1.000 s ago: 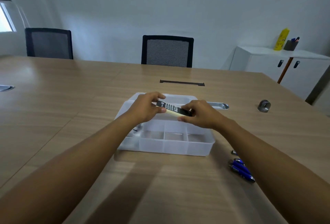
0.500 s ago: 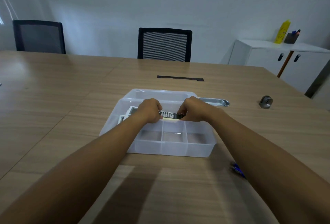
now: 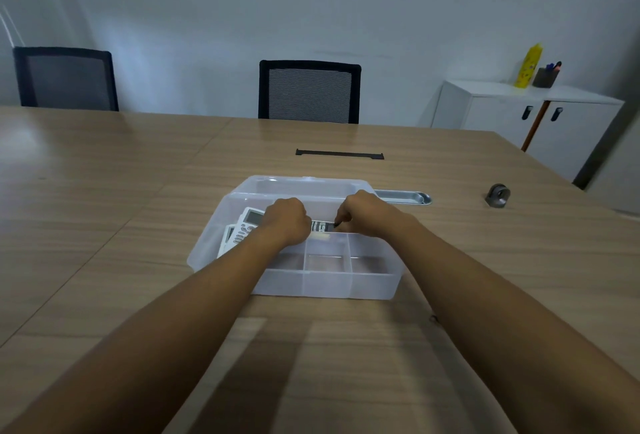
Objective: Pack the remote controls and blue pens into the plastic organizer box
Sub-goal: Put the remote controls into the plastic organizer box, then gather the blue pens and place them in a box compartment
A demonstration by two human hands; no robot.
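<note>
We have our left hand (image 3: 287, 220) and right hand (image 3: 367, 214) down inside the plastic organizer box (image 3: 325, 284), each pinching one end of a black remote control (image 3: 323, 226) held crosswise between them; only its middle stretch of buttons shows between our knuckles. It sits low in the box's large rear compartment, just behind the divider wall, though we cannot tell whether it touches the floor of the box. To the left, partly under our left wrist, two white remote controls (image 3: 242, 227) lie in the same compartment. The three small front compartments hold nothing we can see. The box rests on the wooden table (image 3: 104, 208). Just behind its right corner lies a metal tray (image 3: 403, 197), and well off to the right sits a small grey metal object (image 3: 497, 195). The blue pens are out of sight.
</note>
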